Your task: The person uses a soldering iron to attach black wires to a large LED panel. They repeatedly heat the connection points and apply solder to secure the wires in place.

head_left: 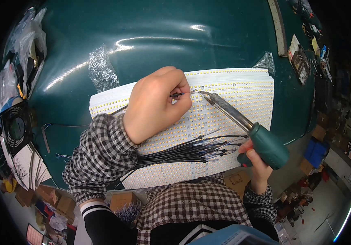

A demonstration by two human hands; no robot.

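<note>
My left hand [157,104] is closed in a pinch on a thin black wire [176,95], whose bared end reaches out past the fingertips. Its knuckles hide part of the wire. My right hand [260,167] is wrapped around a soldering gun [269,147] with a green body and a long metal barrel. The hot tip comes down just right of the wire end; whether they touch is too small to tell. Beneath both lies a stack of white LED boards [241,96] with rows of small yellow chips. A bundle of black wires [175,152] lies across the boards near me.
The stack rests on a glossy green tabletop [159,24]. Crumpled clear tape [102,69] sits behind the boards. At the left edge stand a black fan [17,126], white cards [30,165] and plastic bags [26,36]. Tools and scraps [300,61] lie far right.
</note>
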